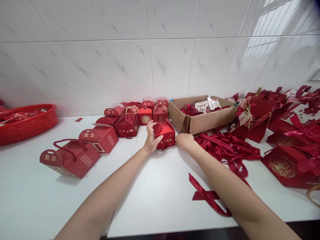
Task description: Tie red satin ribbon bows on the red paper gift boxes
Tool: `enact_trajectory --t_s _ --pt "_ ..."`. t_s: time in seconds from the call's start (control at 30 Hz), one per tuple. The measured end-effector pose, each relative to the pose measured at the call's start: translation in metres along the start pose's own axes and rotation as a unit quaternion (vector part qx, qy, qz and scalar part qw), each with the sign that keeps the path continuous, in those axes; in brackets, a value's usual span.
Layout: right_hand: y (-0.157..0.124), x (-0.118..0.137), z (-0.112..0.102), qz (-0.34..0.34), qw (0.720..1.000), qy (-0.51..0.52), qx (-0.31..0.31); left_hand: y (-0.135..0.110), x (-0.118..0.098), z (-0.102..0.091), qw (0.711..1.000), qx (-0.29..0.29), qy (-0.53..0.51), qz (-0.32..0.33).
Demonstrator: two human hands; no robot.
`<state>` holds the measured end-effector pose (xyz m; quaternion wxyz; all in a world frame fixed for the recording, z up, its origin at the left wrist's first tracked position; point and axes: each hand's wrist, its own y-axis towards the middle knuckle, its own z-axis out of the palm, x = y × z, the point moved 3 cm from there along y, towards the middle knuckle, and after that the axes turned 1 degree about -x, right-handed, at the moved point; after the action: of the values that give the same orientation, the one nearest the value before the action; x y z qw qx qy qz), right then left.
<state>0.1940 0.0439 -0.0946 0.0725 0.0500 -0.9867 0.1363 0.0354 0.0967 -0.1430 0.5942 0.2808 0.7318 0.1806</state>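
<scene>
My left hand is closed round the left side of a small red gift box with gold lettering on its front. Its thumb lies on the front and its fingers reach over the rounded top flap. Close by the box's right side, my right hand is curled with its knuckles up; anything in its fingers is hidden. A pile of dark red satin ribbons lies just right of that hand. One loose ribbon is crossed over itself below my right forearm.
Several red gift boxes stand left along the wall, one with a rope handle. An open cardboard box holds tags and ribbon behind my right hand. Beribboned boxes crowd the right; a red plastic basin sits far left.
</scene>
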Motion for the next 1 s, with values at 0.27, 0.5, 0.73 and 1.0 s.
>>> enact_trajectory --t_s 0.27,0.5,0.73,1.0 --pt "-0.029 -0.036 -0.059 -0.058 0.969 0.163 -0.176 0.004 0.006 0.004 0.971 0.023 -0.199 -0.128" --pt "-0.029 -0.037 -0.057 -0.114 0.823 0.543 -0.123 0.005 0.007 0.003 0.898 0.046 -0.373 -0.228" --pt "-0.025 -0.030 -0.047 -0.102 0.855 0.507 -0.043 0.004 0.009 0.002 0.882 0.039 -0.400 -0.247" --pt "-0.019 -0.029 -0.044 -0.093 0.857 0.502 -0.068 0.003 0.005 0.001 0.885 0.027 -0.386 -0.258"
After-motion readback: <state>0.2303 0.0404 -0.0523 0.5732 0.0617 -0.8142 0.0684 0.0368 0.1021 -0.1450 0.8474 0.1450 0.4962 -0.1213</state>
